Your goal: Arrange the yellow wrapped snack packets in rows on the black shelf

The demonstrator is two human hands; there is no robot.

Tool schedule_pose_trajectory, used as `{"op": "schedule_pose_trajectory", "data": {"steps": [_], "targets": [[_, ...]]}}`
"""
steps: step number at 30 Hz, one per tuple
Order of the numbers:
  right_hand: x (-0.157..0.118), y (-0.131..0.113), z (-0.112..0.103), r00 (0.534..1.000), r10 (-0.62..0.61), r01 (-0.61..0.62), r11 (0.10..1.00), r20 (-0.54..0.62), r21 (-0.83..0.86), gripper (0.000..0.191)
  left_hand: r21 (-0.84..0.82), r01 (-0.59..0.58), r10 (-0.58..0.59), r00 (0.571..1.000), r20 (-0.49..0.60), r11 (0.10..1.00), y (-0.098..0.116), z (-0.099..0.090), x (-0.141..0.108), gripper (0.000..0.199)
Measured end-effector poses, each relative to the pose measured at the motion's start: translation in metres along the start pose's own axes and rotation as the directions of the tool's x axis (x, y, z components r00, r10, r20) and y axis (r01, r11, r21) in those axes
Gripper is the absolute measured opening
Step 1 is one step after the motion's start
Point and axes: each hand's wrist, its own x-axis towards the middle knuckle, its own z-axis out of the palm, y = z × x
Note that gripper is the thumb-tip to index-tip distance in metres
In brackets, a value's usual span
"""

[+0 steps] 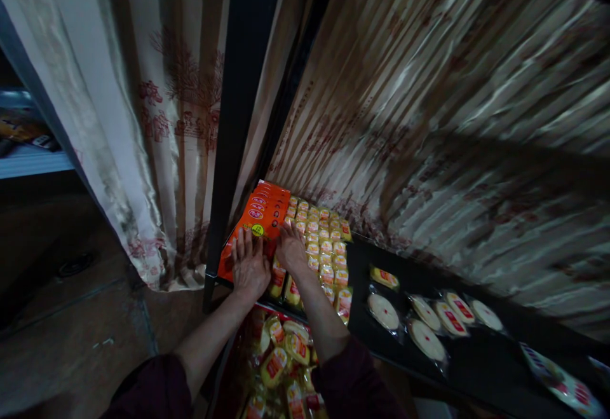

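Overlapping orange packets (267, 199) with a yellow round label lie at the left end of a dark shelf. My left hand (250, 267) rests flat on the lower part of the packets, fingers spread. At their right edge, my right hand (291, 252) lies palm down with fingers stretched out, touching the packets. Neither hand grips anything visible. Beside my right hand stand rows of small wrapped yellow cakes (326, 257). More wrapped cakes (277, 288) are at the shelf's front edge, partly hidden by my right wrist.
Below the shelf, a red-edged box (281, 313) holds loose wrapped cakes (274, 368). Wrapped flat round pastries (384, 312) lie on the dark shelf (359, 273) to the right. A dark post (238, 101) rises at the left, and a printed curtain (405, 120) hangs behind.
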Motion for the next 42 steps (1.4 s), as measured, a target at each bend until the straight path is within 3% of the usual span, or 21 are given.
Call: {"op": "schedule_pose_trajectory", "data": {"steps": [8,24,30,37,42], "targets": [[0.003,0.002,0.003,0.997,-0.059,0.057,0.998,0.049,0.042,0.042,0.070,0.002,-0.009,0.995,0.097,0.998,-0.009,0.006,0.006,0.055],[0.030,0.020,0.008,1.000,0.004,-0.004,1.000,0.003,0.020,0.042,0.062,0.040,-0.044,0.997,0.065,0.997,-0.010,0.006,0.020,0.037],[0.036,0.021,0.006,0.997,0.020,-0.017,0.999,-0.071,0.037,0.039,0.069,0.003,-0.006,0.999,0.049,0.998,-0.014,0.011,0.022,0.044],[0.043,0.026,0.007,0.996,0.045,-0.043,0.999,-0.083,0.021,0.033,0.034,0.001,-0.005,0.993,0.118,0.999,-0.014,0.015,0.021,0.052],[0.046,0.028,0.010,0.982,0.054,-0.037,0.994,-0.180,0.099,0.032,0.035,0.035,-0.039,0.989,0.141,0.999,-0.007,0.010,0.019,0.052]]}}
